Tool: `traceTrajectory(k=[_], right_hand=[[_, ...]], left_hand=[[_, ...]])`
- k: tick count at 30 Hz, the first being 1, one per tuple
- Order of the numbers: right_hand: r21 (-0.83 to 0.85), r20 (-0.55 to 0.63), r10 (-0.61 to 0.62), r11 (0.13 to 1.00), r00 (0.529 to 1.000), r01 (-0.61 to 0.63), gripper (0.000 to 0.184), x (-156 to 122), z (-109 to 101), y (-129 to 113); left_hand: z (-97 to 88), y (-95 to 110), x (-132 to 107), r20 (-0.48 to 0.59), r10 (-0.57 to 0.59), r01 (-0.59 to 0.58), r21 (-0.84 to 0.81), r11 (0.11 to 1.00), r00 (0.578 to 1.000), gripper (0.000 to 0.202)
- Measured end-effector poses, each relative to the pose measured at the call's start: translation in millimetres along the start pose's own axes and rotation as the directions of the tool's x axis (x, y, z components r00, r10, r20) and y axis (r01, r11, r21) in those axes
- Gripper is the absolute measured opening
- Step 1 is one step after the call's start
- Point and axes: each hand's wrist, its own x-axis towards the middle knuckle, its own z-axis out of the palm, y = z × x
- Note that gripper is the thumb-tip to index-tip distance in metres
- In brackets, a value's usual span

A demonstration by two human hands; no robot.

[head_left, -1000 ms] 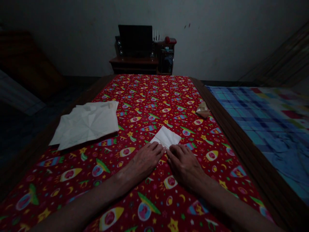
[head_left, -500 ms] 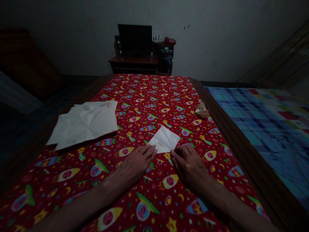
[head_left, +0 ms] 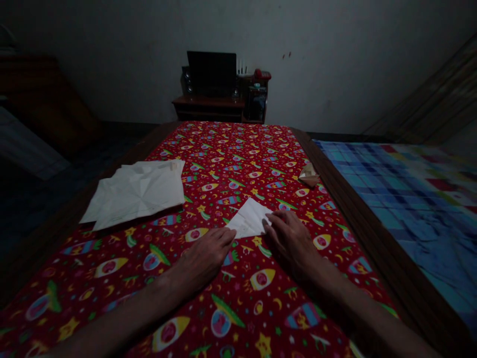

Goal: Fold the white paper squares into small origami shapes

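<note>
Right hand (head_left: pixel 293 239) moved forward, white paper (head_left: pixel 247 219) at its fingertips

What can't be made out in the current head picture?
All in the head view:
White paper: right corner covered by the right hand.
Paper stack: lower sheets mostly covered by the top ones; no count possible.
Small tan object: too small and dark to identify.
Left forearm and right forearm: cut off by the picture's bottom edge.

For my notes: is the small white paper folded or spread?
Folded: the small white paper shows creases and a straight near edge.
</note>
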Motion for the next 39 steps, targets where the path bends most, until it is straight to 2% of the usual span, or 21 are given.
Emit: traceTrajectory(k=[2, 6, 12, 14, 16, 19, 21, 24, 26, 29, 34, 37, 39], right_hand=[[-0.016, -0.009, 0.063, 0.998, 0.998, -0.063, 0.022, 13.9, 1.1, 12.0], [0.067, 0.135, 0.128, 0.988, 0.983, -0.138, 0.019, 29.8, 1.3, 28.2], [0.299, 0.218, 0.227, 0.91, 0.949, -0.286, 0.015, 10.7, -4.7, 26.1], [0.426, 0.243, 0.275, 0.831, 0.93, -0.357, 0.016, -0.5, -4.4, 18.6], [0.537, 0.261, 0.369, 0.712, 0.892, -0.452, 0.016, -10.5, -2.5, 7.0], [0.633, 0.294, 0.463, 0.562, 0.836, -0.533, 0.013, -21.9, 1.5, -14.7], [0.687, 0.352, 0.472, 0.456, 0.808, -0.566, 0.017, -27.7, 3.5, -28.8], [0.7, 0.526, 0.436, 0.265, 0.73, -0.663, 0.027, -34.3, 4.9, -44.3], [0.703, 0.569, 0.416, 0.201, 0.709, -0.682, 0.03, -36.4, 5.3, -49.5], [0.736, 0.528, 0.416, 0.21, 0.74, -0.643, 0.028, -34.1, 7.4, -49.2], [0.729, 0.427, 0.418, 0.366, 0.802, -0.579, 0.021, -23.0, 13.7, -40.8], [0.719, 0.387, 0.406, 0.429, 0.828, -0.547, 0.017, -23.1, 10.0, -39.9], [0.683, 0.311, 0.388, 0.543, 0.868, -0.488, 0.016, -27.3, 2.3, -41.1]], left_hand=[[-2.3, 2.0, 4.5, 0.032, -0.008, 0.009, -0.005, 1.0, 0.999, 0.03], [-5.5, 4.0, 8.5, 0.046, -0.019, 0.022, -0.047, 0.999, 0.999, 0.04], [-7.5, 1.3, 15.1, 0.006, -0.021, 0.021, -0.116, 0.993, 1.0, 0.032], [-8.6, -1.3, 20.5, 0.005, -0.022, 0.023, -0.124, 0.992, 1.0, 0.028], [-10.4, -4.4, 27.6, 0.017, -0.016, 0.018, -0.132, 0.991, 1.0, 0.023], [-12.7, -8.9, 38.4, 0.033, -0.004, 0.009, -0.143, 0.99, 0.999, 0.018], [-13.1, -10.6, 42.8, 0.03, -0.003, 0.008, -0.161, 0.987, 1.0, 0.016], [-11.9, -9.8, 41.3, 0.016, -0.016, 0.019, -0.234, 0.972, 1.0, 0.018], [-10.5, -8.1, 35.4, -0.007, -0.031, 0.028, -0.305, 0.952, 0.999, 0.02], [-8.0, -7.5, 24.3, -0.025, -0.022, 0.011, -0.379, 0.925, 0.999, 0.025], [-4.5, -9.3, 16.9, -0.011, 0.057, -0.057, -0.292, 0.955, 0.998, 0.058], [-0.8, -8.1, 19.8, -0.042, 0.028, -0.035, -0.192, 0.981, 0.999, 0.042], [3.5, -7.7, 21.8, -0.078, 0.042, -0.052, -0.134, 0.99, 0.996, 0.033]])
